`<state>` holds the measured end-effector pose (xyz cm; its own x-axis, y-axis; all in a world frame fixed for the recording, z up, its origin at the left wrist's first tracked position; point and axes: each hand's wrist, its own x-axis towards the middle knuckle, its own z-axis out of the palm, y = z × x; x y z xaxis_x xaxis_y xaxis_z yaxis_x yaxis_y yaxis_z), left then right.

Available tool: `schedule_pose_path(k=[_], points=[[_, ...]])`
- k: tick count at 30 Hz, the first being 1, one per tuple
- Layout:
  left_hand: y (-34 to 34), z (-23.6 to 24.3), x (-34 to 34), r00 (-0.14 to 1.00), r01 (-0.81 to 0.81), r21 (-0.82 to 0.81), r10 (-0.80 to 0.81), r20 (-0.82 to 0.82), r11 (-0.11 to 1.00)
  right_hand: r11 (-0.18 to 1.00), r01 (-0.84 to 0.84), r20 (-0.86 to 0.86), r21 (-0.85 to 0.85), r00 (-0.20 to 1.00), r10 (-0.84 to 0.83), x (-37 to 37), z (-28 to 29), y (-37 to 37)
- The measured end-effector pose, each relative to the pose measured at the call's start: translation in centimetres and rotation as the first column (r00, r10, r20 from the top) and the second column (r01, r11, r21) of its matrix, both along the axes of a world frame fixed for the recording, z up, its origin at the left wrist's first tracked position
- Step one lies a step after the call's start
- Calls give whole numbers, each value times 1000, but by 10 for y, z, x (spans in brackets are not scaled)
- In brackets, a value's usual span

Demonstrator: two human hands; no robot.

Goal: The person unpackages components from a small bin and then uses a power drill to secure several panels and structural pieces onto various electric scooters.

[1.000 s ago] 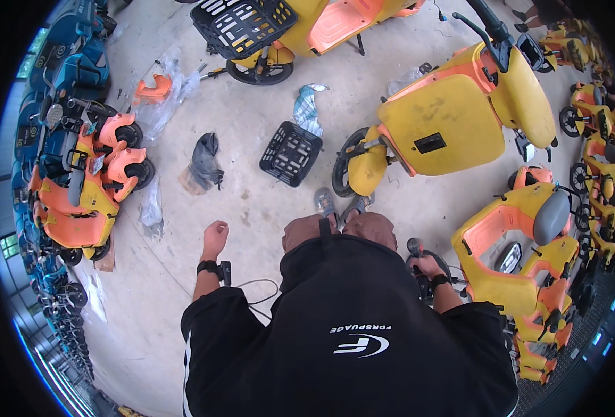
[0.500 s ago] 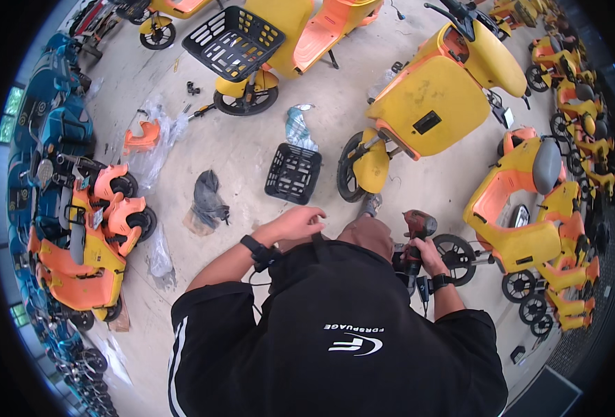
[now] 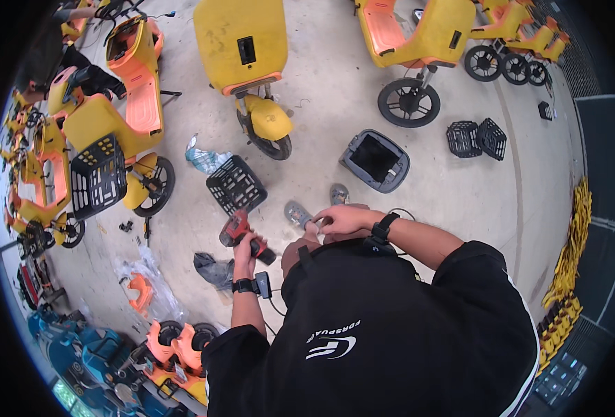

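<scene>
Red-and-black cordless drill (image 3: 235, 228) clamped in left hand (image 3: 247, 249), near slotted black basket (image 3: 256, 200) (grey cloth (image 3: 213, 271) at left). Right hand (image 3: 347, 219) held by brown trousers (image 3: 293, 256); grip cannot be told.

The person's black short-sleeved shirt (image 3: 404, 333) bears a white emblem (image 3: 335, 347) toward six o'clock and a white stripe (image 3: 536, 340) toward four; black wrist straps (image 3: 385, 226) sit at three and seven, grey clogs (image 3: 297, 214) near centre.

Left fingers (image 3: 252, 241) curled tight, right forearm (image 3: 422, 238) angled inward, right fingers (image 3: 326, 217) bent
</scene>
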<state>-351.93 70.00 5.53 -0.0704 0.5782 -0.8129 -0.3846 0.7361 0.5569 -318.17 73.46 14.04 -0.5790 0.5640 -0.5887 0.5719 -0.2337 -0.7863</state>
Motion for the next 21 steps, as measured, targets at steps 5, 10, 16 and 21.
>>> schedule_pose_path(k=[5,10,16,21], points=[[-70,-44,-70,-41,590,-800,-985,-166,110,675,731,502,103,548,-669,141,-118,-92],[-186,1,-65,-73,586,-800,-991,108,-130,-2,987,591,-160,94,-801,238,-190,-169],[-289,30,-3,596,385,-855,-801,-57,348,-56,980,613,-191,75,-786,275,-330,-138],[-313,12,45,694,301,-810,-698,-176,504,-474,801,471,-365,-281,-836,283,-436,-93]])
